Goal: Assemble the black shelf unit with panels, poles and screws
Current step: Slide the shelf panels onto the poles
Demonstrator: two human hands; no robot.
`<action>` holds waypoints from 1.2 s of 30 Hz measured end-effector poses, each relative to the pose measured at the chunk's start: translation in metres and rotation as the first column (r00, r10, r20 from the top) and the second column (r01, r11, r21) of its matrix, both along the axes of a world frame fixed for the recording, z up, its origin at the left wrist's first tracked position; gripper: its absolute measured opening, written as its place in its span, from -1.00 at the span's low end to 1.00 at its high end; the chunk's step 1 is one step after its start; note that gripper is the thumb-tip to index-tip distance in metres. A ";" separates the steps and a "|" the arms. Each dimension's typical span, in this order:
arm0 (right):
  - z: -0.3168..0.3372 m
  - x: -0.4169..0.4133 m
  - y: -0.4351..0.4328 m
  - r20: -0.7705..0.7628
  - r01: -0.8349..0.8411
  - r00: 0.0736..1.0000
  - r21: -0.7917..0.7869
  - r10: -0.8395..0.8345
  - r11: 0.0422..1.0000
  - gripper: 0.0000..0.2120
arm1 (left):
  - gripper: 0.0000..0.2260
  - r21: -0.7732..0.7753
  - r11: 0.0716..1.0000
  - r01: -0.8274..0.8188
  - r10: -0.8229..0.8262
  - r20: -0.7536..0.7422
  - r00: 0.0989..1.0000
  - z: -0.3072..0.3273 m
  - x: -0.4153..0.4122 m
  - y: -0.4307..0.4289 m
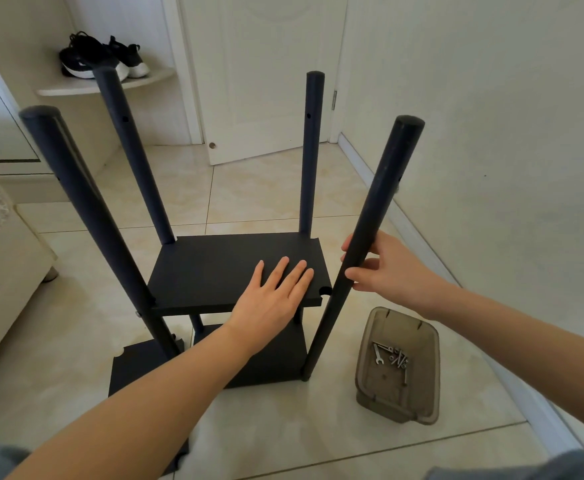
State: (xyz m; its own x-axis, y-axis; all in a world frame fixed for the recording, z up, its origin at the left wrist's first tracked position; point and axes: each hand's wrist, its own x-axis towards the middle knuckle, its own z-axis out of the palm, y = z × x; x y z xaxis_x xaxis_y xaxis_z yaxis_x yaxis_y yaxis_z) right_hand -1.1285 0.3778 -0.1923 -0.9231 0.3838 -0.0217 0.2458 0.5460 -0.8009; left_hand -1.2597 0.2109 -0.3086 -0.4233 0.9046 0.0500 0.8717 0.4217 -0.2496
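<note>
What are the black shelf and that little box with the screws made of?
The black shelf looks like painted or laminated board: flat, matte, with a notch cut in its corner. The box seems to be smoky see-through plastic. The screws look like shiny metal.

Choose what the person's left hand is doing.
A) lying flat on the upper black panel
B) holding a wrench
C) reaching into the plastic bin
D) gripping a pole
A: the left hand lies flat on the upper panel, while the right hand grips the near right pole.
</note>
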 end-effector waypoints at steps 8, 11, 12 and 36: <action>0.001 -0.002 -0.003 0.027 0.001 1.000 0.017 -0.001 1.000 -0.63 | -0.11 0.002 1.000 -0.001 0.001 -0.007 1.000 -0.002 -0.001 0.000; 0.002 -0.003 -0.002 0.029 -0.006 1.000 0.014 0.005 1.000 -0.63 | -0.13 -0.003 1.000 -0.008 0.008 -0.006 1.000 0.000 0.000 -0.001; 0.002 -0.003 -0.002 0.031 -0.009 0.999 0.014 0.008 1.000 -0.62 | -0.14 -0.007 1.000 -0.009 0.009 -0.005 1.000 0.000 0.000 -0.001; -0.002 -0.006 -0.001 0.011 -0.062 0.998 0.056 0.061 0.997 -0.61 | -0.18 -0.056 0.996 -0.072 0.073 0.015 0.997 0.007 0.006 -0.003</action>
State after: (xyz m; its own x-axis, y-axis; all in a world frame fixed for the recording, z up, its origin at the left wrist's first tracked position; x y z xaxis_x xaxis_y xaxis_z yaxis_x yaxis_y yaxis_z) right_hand -1.1348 0.3766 -0.1942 -0.9448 0.3274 -0.0106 0.2180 0.6044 -0.7662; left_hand -1.2536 0.2079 -0.3016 -0.4879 0.8729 -0.0071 0.8439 0.4696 -0.2596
